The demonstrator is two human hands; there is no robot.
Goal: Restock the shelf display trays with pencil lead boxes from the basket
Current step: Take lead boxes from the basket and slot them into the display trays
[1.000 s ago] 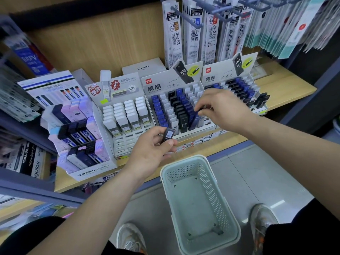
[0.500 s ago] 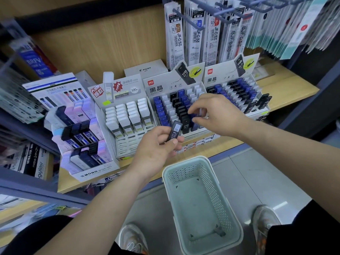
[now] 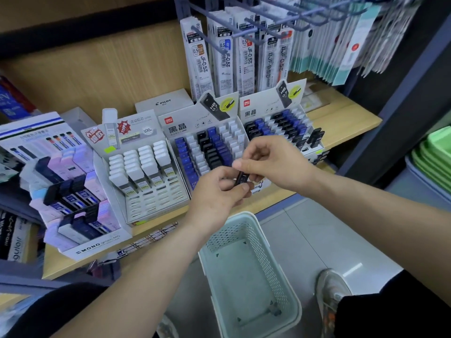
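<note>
Between the two grips, just short of the middle display tray (image 3: 185,128), sat one dark pencil lead box (image 3: 242,178), held by both hands at once. Left grip (image 3: 217,193) was curled round the box's lower end from below and to the left. Right grip (image 3: 275,162) pinched the upper end between thumb and forefinger from above and to the right. The box's long axis ran steeply, lower end toward the left grip and upper end tipped away toward the tray. Its label face could not be read. The tray's columns of blue, white and black boxes lay straight beyond both grips and slightly left of them, and its front edge was hidden behind the hands. The right grip was the nearer to those columns and overlapped the tray's right front corner. It looked the likelier hand to carry the box forward. Below and behind both grips the pale green basket (image 3: 264,254) stood on the floor, well apart from the wooden shelf (image 3: 341,120).
</note>
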